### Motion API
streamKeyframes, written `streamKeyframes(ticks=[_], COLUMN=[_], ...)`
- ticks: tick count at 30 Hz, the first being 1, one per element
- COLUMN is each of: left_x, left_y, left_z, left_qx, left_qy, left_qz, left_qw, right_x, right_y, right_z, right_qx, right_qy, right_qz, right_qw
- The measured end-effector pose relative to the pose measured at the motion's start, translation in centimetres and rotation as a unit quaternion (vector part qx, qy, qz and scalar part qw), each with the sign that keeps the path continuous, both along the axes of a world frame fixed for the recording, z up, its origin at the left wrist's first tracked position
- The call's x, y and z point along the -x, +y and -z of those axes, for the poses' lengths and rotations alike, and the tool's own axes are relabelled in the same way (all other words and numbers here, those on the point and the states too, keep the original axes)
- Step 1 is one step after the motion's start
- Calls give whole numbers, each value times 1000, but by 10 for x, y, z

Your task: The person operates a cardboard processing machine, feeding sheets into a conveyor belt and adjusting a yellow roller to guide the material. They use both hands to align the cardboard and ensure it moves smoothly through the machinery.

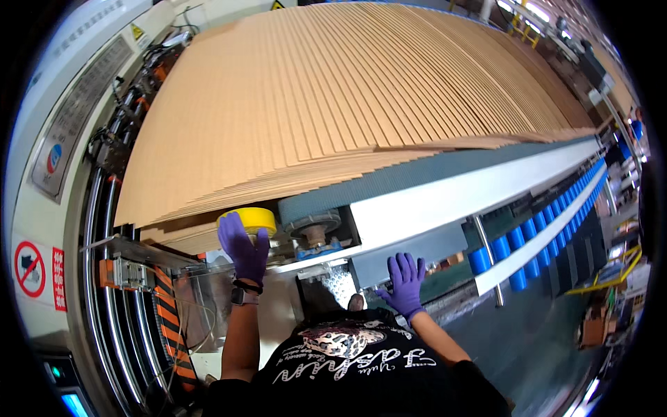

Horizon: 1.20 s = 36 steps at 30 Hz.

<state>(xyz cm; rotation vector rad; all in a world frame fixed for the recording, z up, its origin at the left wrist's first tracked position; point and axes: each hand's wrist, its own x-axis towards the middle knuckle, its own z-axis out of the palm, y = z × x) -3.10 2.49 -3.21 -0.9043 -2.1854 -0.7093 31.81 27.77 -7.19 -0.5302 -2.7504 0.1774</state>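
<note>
At the near-left corner of the fanned corrugated cardboard sheets (278, 104), in the head view, the gloved left hand (243, 251) is up against a yellow disc-shaped piece (257, 218), perhaps a roll or a wheel. This yellow piece sits just under the sheets' overhanging near edge, beside the rounded end of the ribbed grey conveyor belt (424, 165). The left fingers lie close together with the thumb apart; whether they grip the piece or only rest on it, I cannot tell. The gloved right hand (406, 286) is spread wide, palm down and holding nothing, over the edge of a grey panel (424, 251) below the white side rail (445, 198); contact there is unclear.

To handle the yellow piece well, a grip on its near rim looks best, with fingertips clear of the gap beneath the cardboard and of the belt's end. A slow, level motion should avoid catching the lowest sheets and skewing the fan. The right hand would best serve as a brace on the fixed panel, well apart from the blue rollers (518, 240).
</note>
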Motion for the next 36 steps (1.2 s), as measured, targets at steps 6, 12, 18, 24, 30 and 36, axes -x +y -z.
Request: streamKeyframes(ticks=[6,12,18,24,30,36], left_x=[-6,-12,-15,-19,-23,-24], left_y=[4,2,3,4,4,3], left_z=[-7,-16,-19,-22,-24,-23], left_qx=[13,14,18,8,24,40], left_qy=[-33,-76,-83,-97,-120,-129], left_qz=[-26,-51,-71,-62,-71,-77], left_qw=[999,996,994,993,990,988], right_x=[-1,0,-1,-3,-1,0], right_y=[0,-2,0,2,1,-3], right_z=[0,-4,-1,4,2,0], right_qx=[-5,-19,-53,-60,-62,-66], right_qy=[11,-4,18,15,25,33], right_qz=[-2,-11,-20,-14,-19,-17], right_qw=[1000,1000,998,998,998,997])
